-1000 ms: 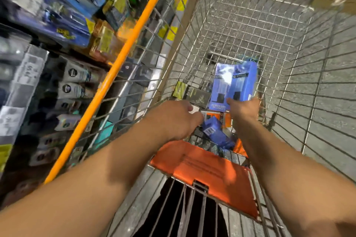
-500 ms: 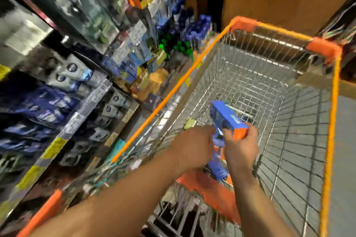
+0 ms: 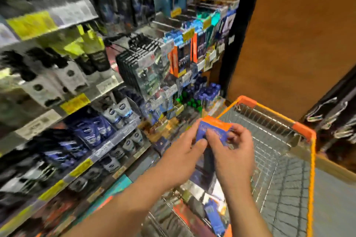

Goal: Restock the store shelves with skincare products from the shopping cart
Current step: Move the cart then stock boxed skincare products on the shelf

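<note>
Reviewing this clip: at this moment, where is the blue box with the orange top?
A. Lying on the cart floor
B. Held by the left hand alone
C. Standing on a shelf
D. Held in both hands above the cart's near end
D: the left hand and right hand both grip the blue box, raised over the near end of the cart, beside the shelves.

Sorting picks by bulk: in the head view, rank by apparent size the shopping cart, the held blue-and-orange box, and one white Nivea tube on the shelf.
1. shopping cart
2. blue-and-orange box, enlarged by nearness
3. white Nivea tube, farther off, so unsure against the box
</note>
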A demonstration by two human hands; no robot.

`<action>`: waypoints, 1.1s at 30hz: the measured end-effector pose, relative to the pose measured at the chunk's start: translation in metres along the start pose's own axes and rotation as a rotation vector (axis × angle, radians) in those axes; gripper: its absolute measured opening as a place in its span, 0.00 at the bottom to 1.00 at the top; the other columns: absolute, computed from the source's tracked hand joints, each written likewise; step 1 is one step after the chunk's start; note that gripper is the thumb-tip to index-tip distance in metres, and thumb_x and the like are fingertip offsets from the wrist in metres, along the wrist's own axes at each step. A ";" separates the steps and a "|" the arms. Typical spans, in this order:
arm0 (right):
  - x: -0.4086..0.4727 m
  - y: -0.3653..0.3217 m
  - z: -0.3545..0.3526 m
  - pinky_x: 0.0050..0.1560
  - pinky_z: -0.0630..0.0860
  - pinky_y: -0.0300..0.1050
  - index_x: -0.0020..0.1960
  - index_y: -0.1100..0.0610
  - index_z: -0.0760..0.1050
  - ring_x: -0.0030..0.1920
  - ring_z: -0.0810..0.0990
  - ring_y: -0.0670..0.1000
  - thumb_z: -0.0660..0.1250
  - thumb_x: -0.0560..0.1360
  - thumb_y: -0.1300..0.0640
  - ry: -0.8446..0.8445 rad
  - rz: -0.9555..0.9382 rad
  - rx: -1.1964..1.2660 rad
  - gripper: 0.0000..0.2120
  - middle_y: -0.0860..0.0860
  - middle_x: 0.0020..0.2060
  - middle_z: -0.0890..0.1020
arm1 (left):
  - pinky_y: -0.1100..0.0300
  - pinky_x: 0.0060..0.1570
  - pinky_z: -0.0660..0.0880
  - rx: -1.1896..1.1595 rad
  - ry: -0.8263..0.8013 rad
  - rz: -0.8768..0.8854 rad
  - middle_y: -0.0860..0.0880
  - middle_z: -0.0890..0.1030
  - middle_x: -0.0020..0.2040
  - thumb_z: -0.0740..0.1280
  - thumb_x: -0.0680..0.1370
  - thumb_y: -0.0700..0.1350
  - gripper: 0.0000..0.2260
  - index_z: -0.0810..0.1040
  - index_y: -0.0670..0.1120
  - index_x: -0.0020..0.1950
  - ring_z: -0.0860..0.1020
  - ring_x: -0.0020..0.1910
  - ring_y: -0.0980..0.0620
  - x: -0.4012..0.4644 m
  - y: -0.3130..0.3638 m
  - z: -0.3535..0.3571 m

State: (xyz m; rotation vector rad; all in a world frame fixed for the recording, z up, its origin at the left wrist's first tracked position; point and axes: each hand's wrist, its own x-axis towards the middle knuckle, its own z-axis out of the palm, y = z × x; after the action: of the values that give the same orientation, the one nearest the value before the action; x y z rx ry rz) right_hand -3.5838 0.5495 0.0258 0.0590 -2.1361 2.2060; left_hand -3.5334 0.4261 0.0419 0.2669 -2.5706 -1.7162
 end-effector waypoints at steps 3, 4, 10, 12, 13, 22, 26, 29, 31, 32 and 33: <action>-0.005 -0.040 0.026 0.47 0.81 0.46 0.56 0.51 0.77 0.46 0.84 0.48 0.84 0.66 0.55 -0.096 -0.044 0.025 0.23 0.52 0.47 0.85 | 0.61 0.66 0.72 -0.076 0.079 0.021 0.61 0.81 0.65 0.60 0.81 0.54 0.20 0.72 0.61 0.74 0.78 0.63 0.62 -0.017 0.020 -0.044; -0.007 -0.052 0.036 0.46 0.81 0.45 0.56 0.50 0.77 0.46 0.85 0.48 0.83 0.68 0.58 -0.129 -0.062 0.025 0.21 0.50 0.45 0.85 | 0.58 0.64 0.75 -0.097 0.097 0.024 0.61 0.83 0.62 0.61 0.81 0.53 0.17 0.74 0.63 0.70 0.81 0.61 0.60 -0.025 0.027 -0.059; -0.036 -0.109 0.119 0.42 0.80 0.38 0.54 0.51 0.77 0.40 0.84 0.43 0.78 0.72 0.62 -0.342 -0.173 0.077 0.15 0.44 0.42 0.87 | 0.56 0.60 0.79 -0.246 0.270 0.032 0.52 0.86 0.58 0.68 0.81 0.48 0.12 0.79 0.58 0.63 0.83 0.56 0.55 -0.070 0.037 -0.154; -0.052 -0.123 0.151 0.42 0.78 0.34 0.54 0.51 0.77 0.40 0.83 0.40 0.77 0.72 0.58 -0.410 -0.207 0.100 0.14 0.42 0.42 0.86 | 0.50 0.60 0.79 -0.204 0.358 0.054 0.54 0.86 0.56 0.68 0.76 0.58 0.16 0.78 0.63 0.64 0.84 0.54 0.54 -0.088 0.037 -0.187; -0.061 -0.128 0.167 0.43 0.78 0.34 0.54 0.50 0.77 0.41 0.83 0.40 0.76 0.71 0.54 -0.441 -0.218 0.115 0.14 0.42 0.43 0.86 | 0.49 0.61 0.79 -0.184 0.393 0.071 0.56 0.86 0.56 0.67 0.74 0.61 0.17 0.77 0.67 0.63 0.84 0.54 0.54 -0.098 0.037 -0.204; -0.147 -0.162 0.284 0.48 0.80 0.38 0.59 0.48 0.77 0.48 0.85 0.46 0.73 0.77 0.47 -0.782 -0.338 0.078 0.13 0.45 0.49 0.87 | 0.53 0.60 0.79 -0.158 0.739 0.109 0.69 0.83 0.52 0.70 0.80 0.55 0.09 0.75 0.69 0.56 0.81 0.53 0.67 -0.191 0.035 -0.340; -0.185 -0.177 0.321 0.48 0.81 0.41 0.60 0.42 0.77 0.48 0.85 0.46 0.72 0.69 0.30 -0.886 -0.367 0.043 0.24 0.45 0.50 0.86 | 0.47 0.59 0.80 -0.145 0.869 0.136 0.64 0.84 0.54 0.71 0.76 0.61 0.10 0.77 0.67 0.57 0.83 0.54 0.60 -0.230 0.040 -0.385; -0.211 -0.186 0.346 0.51 0.83 0.58 0.61 0.38 0.77 0.48 0.86 0.50 0.72 0.69 0.29 -0.954 -0.412 0.008 0.25 0.46 0.51 0.86 | 0.44 0.54 0.82 -0.149 0.908 0.143 0.59 0.86 0.53 0.71 0.77 0.58 0.12 0.78 0.66 0.60 0.85 0.51 0.56 -0.262 0.044 -0.412; -0.228 -0.192 0.363 0.49 0.83 0.58 0.61 0.38 0.76 0.48 0.86 0.51 0.73 0.67 0.28 -0.998 -0.444 0.013 0.27 0.45 0.51 0.85 | 0.48 0.54 0.82 -0.096 0.953 0.161 0.61 0.85 0.52 0.71 0.80 0.53 0.12 0.78 0.62 0.63 0.84 0.50 0.60 -0.283 0.044 -0.430; -0.238 -0.197 0.370 0.48 0.83 0.54 0.61 0.38 0.76 0.48 0.86 0.50 0.73 0.69 0.31 -1.019 -0.465 0.013 0.24 0.44 0.51 0.85 | 0.50 0.55 0.82 -0.074 0.980 0.160 0.63 0.85 0.53 0.70 0.80 0.52 0.13 0.77 0.61 0.65 0.84 0.50 0.62 -0.294 0.045 -0.438; -0.247 -0.202 0.377 0.45 0.83 0.48 0.61 0.40 0.77 0.46 0.86 0.48 0.73 0.72 0.36 -1.042 -0.479 0.012 0.20 0.43 0.50 0.85 | 0.52 0.55 0.81 -0.052 1.002 0.158 0.65 0.84 0.53 0.70 0.80 0.53 0.14 0.77 0.61 0.65 0.83 0.50 0.64 -0.304 0.045 -0.446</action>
State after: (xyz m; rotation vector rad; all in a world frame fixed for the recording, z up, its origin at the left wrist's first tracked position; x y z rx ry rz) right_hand -3.3296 0.1727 0.2210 1.8373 -2.0650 2.0543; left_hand -3.1822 0.0856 0.2755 0.6826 -1.7414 -1.1359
